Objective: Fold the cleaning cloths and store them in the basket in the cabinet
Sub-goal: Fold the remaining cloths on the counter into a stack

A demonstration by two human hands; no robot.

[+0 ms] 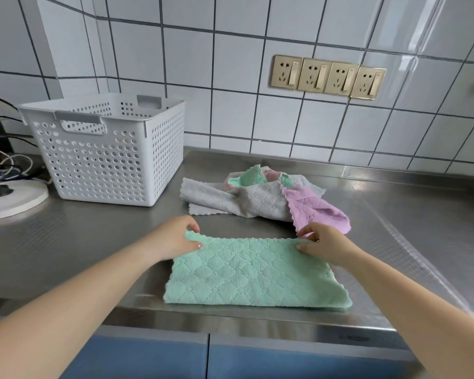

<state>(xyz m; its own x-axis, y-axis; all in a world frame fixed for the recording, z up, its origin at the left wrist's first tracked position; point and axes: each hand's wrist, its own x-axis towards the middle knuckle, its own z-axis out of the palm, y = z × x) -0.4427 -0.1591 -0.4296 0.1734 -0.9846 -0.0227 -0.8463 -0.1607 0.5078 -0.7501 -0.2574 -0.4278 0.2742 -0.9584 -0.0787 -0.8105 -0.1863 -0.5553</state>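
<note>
A mint-green quilted cloth (253, 274) lies flat near the front edge of the steel counter (394, 228). My left hand (175, 237) pinches its far left corner, and my right hand (324, 243) pinches its far right corner. Behind it sits a loose heap of cloths (260, 199) in grey, green, pink and lilac (316, 210). A white perforated basket (107, 149) stands upright at the back left of the counter, and no cloth shows inside it.
A white round appliance base (11, 198) with tangled cables (8, 162) sits at the far left. A row of gold wall sockets (327, 77) is set in the tiled wall. Blue cabinet doors (208, 356) lie below the counter's front edge.
</note>
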